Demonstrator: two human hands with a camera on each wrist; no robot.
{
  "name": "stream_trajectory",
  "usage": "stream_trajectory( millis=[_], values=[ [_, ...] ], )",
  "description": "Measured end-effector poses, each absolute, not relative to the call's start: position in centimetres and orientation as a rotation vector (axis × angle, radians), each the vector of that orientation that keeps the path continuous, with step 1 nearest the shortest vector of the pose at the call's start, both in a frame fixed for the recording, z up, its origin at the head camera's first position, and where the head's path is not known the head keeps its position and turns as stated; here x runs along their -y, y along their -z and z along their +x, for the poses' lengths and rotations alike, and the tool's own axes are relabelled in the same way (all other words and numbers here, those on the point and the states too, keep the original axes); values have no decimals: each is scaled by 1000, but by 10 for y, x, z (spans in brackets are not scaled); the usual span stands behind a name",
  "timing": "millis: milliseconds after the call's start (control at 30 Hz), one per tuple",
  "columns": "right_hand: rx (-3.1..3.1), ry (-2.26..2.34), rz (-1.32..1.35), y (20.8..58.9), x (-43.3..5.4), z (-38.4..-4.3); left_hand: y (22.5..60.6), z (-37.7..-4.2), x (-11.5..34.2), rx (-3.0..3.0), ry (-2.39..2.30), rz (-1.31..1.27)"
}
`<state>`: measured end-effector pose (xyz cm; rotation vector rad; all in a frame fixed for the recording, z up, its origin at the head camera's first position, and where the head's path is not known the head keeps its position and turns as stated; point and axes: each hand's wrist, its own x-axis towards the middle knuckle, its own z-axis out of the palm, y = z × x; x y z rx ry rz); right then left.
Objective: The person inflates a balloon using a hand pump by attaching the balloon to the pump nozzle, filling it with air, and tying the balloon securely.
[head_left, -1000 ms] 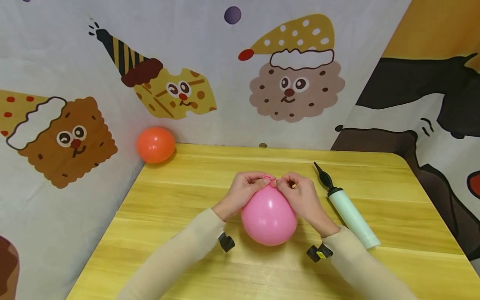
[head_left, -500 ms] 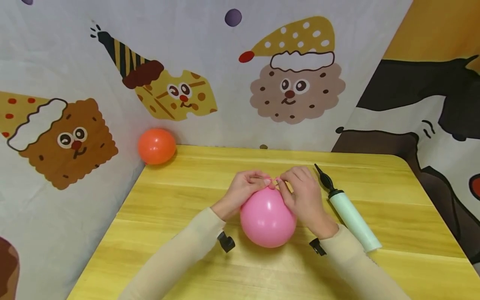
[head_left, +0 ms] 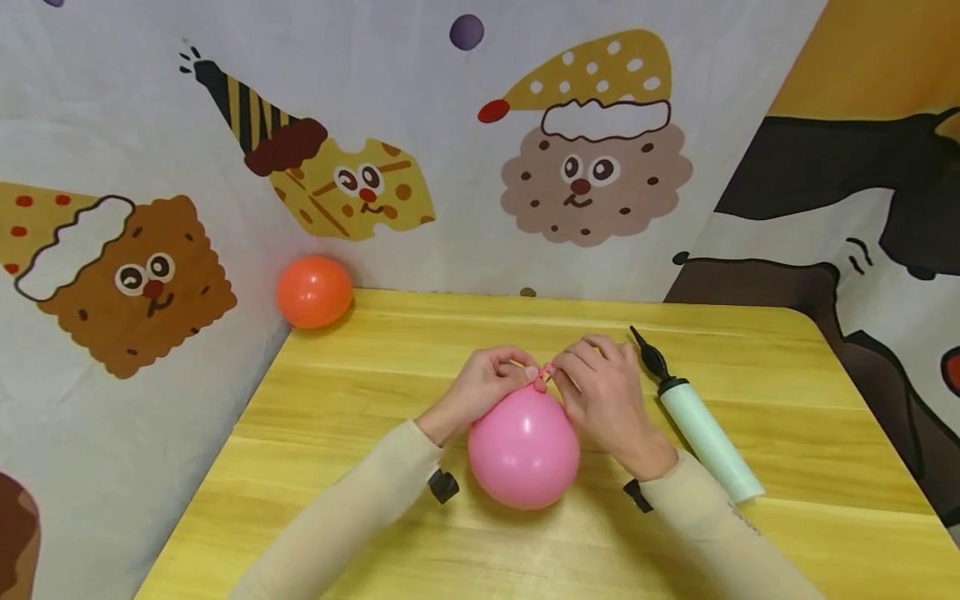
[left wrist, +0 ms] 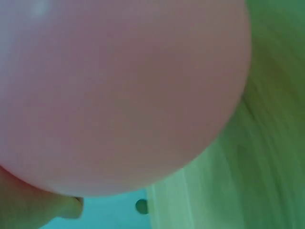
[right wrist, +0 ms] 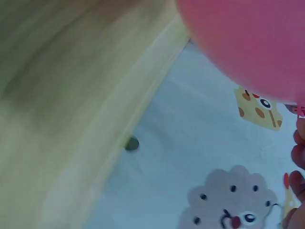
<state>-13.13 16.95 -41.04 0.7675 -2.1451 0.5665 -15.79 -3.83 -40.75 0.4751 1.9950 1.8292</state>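
An inflated pink balloon (head_left: 523,450) is between my two hands, its neck pointing away toward the back of the table. With thumb and fingers, my left hand (head_left: 483,387) pinches the neck from the left. On the other side my right hand (head_left: 606,392) pinches the neck's end, and a small loop of pink rubber shows between the fingertips. The left wrist view is mostly filled by the balloon (left wrist: 119,95), with part of the left hand (left wrist: 35,205) at the lower left. In the right wrist view, fingertips (right wrist: 299,152) show at the right edge below the balloon.
A mint-green hand pump (head_left: 708,437) with a black nozzle lies right of the right hand. An orange balloon (head_left: 314,292) rests at the table's back left corner. Behind the wooden table (head_left: 360,517) hangs a cartoon-printed cloth (head_left: 465,100).
The pink balloon has shifted slightly left and toward me. My right hand has turned over the neck, its back now showing more, and the neck's end is drawn to the right.
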Motion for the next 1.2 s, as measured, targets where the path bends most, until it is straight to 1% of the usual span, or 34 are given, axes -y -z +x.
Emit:
stream_trajectory(
  millis=[200, 400, 500, 667, 900, 1200],
  values=[
    [2264, -698, 760, 412, -172, -130, 399, -158, 41, -2132, -1605, 698],
    [2376, -780, 784, 411, -172, -126, 395, -156, 42, -2166, -1425, 1027],
    [2393, -807, 808, 411, -170, -123, 396, -153, 42, -2161, -1388, 1084],
    [2359, -830, 807, 407, -168, -121, 399, -147, 45, -2210, -1451, 1069],
    [2314, -788, 789, 404, -168, -116, 405, -144, 46, -2241, -1700, 817],
    [2221, -581, 820, 403, -163, -119, 409, -154, 43, -2241, -1882, 673]
  ],
)
